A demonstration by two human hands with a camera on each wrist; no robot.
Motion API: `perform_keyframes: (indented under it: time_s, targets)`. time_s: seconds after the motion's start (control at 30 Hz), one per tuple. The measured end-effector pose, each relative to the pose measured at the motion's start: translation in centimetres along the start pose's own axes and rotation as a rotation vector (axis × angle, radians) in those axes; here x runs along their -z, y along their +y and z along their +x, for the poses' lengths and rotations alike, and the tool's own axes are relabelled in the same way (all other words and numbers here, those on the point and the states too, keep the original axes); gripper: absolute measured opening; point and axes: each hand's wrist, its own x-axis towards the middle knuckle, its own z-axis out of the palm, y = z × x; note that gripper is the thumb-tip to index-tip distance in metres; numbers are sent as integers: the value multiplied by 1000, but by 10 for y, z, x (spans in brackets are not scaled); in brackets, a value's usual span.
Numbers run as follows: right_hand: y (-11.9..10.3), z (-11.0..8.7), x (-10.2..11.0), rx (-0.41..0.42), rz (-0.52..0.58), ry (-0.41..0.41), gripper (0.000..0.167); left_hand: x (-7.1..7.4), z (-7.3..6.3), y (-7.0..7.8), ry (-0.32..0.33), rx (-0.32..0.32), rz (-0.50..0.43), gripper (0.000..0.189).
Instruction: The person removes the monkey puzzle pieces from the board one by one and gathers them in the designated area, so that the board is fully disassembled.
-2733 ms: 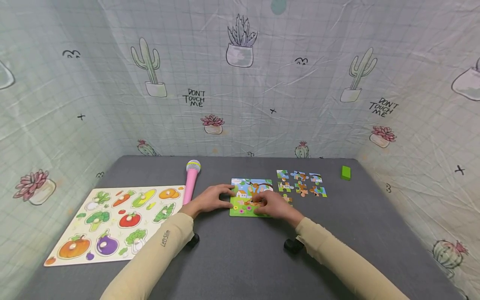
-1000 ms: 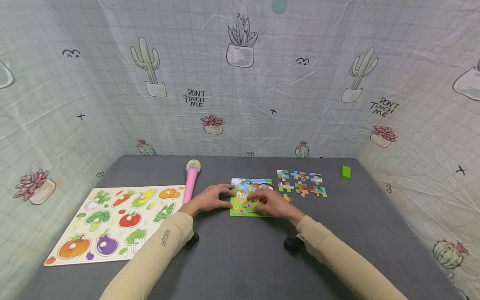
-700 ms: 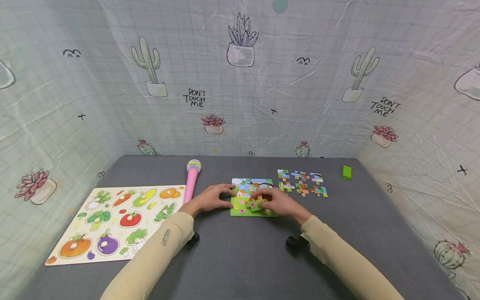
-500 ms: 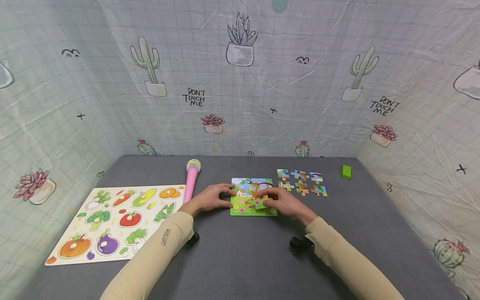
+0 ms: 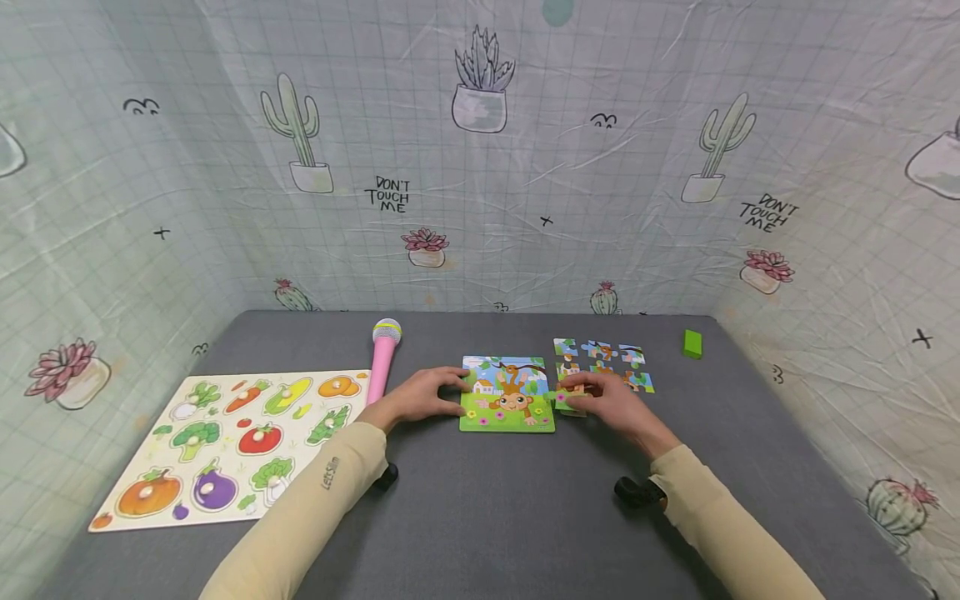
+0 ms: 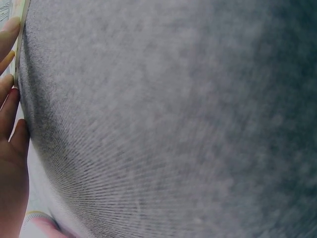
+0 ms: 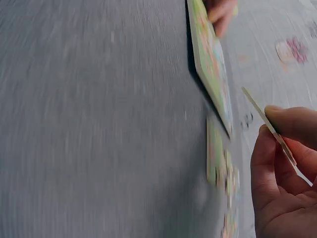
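A square jigsaw board [image 5: 495, 419] with a monkey picture lies mid-table. Along its left edge my left hand [image 5: 429, 395] rests, thumb and fingers spread and touching the rim; the left wrist view shows the fingers [image 6: 9, 114] fairly straight against it. Just right of the board, my right hand [image 5: 617, 408] pinches a green puzzle piece [image 5: 561, 400] with a pink flower. In the right wrist view the piece [image 7: 258, 108] is held edge-on between thumb and fingers, above the table. Other loose puzzle pieces [image 5: 599, 352] lie in rows behind and partly under that hand.
A vegetable peg puzzle board [image 5: 225, 446] lies on the left, next to a pink toy microphone [image 5: 382, 358]. A green block [image 5: 692, 344] sits at the back right. Printed curtains [image 5: 480, 208] enclose the grey table [image 5: 480, 517].
My right hand has lifted the green puzzle piece from the board and carried it rightward to the loose pieces, uncovering the monkey's face. The left hand has stayed at the board's edge.
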Motion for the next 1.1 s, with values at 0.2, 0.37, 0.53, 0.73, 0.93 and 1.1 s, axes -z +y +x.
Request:
perform_keyframes:
  time_s: [0.2, 0.37, 0.53, 0.73, 0.93, 1.1]
  targets:
    - [15, -8, 25, -32, -59, 17, 36, 1, 0, 1, -9, 3, 2, 41]
    - [26, -13, 42, -44, -102, -15, 35, 1, 1, -1, -6, -11, 6, 41]
    - [32, -14, 49, -70, -122, -26, 37, 1, 1, -1, -12, -4, 3, 42]
    - [35, -13, 50, -83, -142, -45, 37, 0, 1, -3, -18, 6, 3, 42]
    - [33, -11, 49, -74, -237, -4, 30, 0, 2, -4, -16, 4, 11, 41]
    - [32, -9, 46, -32, -290, 11, 25, 0, 2, -4, -21, 6, 6, 42]
